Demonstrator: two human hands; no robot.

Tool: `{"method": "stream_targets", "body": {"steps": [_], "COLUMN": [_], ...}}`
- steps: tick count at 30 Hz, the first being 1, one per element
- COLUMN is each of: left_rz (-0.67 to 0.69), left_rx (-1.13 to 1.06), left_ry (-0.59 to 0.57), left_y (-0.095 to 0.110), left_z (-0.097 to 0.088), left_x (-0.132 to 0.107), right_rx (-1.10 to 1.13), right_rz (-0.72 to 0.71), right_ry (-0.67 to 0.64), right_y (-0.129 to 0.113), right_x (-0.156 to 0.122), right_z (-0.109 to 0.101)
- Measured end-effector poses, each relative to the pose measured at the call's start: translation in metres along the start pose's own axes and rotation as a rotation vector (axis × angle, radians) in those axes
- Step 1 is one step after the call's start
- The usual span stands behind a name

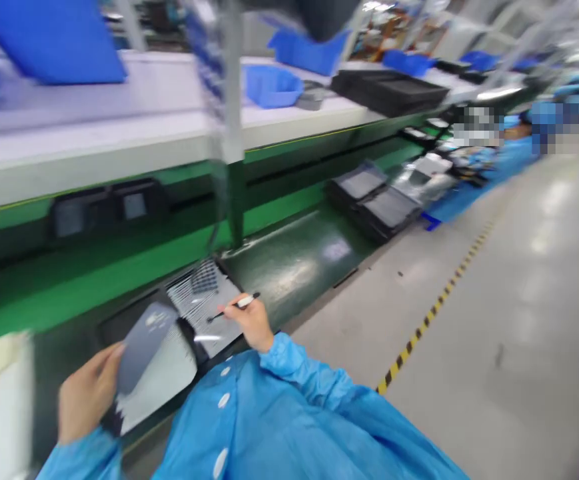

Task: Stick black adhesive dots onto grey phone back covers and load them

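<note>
My left hand [88, 393] is closed on the edge of a thin dark blue-grey panel [145, 347], which looks like a phone back cover with a camera cutout near its top. The panel is tilted above a black tray [134, 315]. Between the fingers of my right hand [256, 325] is a slim white-and-black pen-like tool [244, 302]. Its dark, small round tip hovers over or touches a stack of thin light sheets [200, 313] in the tray's far section; contact cannot be told. A pale sheet [169, 373] lies in the nearer section, partly behind the panel.
A white workbench [169, 127] with a metal post [229, 87] carries blue bins [273, 87] and a black tray stack [389, 90]. Further black trays [376, 200] sit on the green lower surface to the right. Yellow-black tape [429, 317] crosses the grey floor.
</note>
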State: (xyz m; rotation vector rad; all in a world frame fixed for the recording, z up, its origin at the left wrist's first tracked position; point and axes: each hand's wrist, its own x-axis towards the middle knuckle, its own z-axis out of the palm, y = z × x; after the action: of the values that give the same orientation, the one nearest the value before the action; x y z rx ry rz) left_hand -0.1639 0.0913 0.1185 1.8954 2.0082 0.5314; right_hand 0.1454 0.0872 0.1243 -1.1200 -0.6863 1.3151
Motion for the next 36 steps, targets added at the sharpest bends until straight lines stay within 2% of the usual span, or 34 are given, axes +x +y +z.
{"method": "stream_targets", "body": {"steps": [2,5,10,15,25,36], "left_rz": [-0.024,-0.002,0.023,0.042,0.005,0.008], "left_rx": [-0.241,-0.439,-0.587,-0.613,-0.575,-0.619], "left_ry": [0.025,-0.096,-0.254,-0.325,-0.317,-0.27], "left_y": [0.017,0.035,0.041,0.041,0.045,0.049], "left_z": [-0.004,-0.001,0.011,0.013,0.012,0.023], "left_x": [-0.002,0.005,0.006,0.002,0.003,-0.003], "right_rx": [-0.019,-0.011,0.004,-0.1,-0.211,-0.244], "right_rz": [0.017,0.102,0.218,0.271,0.259,0.199], "right_ry": [0.003,-0.035,-0.099,-0.102,-0.107,-0.055], "right_y": [-0.002,-0.001,0.002,0.007,0.015,0.022], "right_x": [0.002,0.011,0.011,0.006,0.006,0.007], "right_z": [0.001,0.003,0.003,0.004,0.004,0.002]}}
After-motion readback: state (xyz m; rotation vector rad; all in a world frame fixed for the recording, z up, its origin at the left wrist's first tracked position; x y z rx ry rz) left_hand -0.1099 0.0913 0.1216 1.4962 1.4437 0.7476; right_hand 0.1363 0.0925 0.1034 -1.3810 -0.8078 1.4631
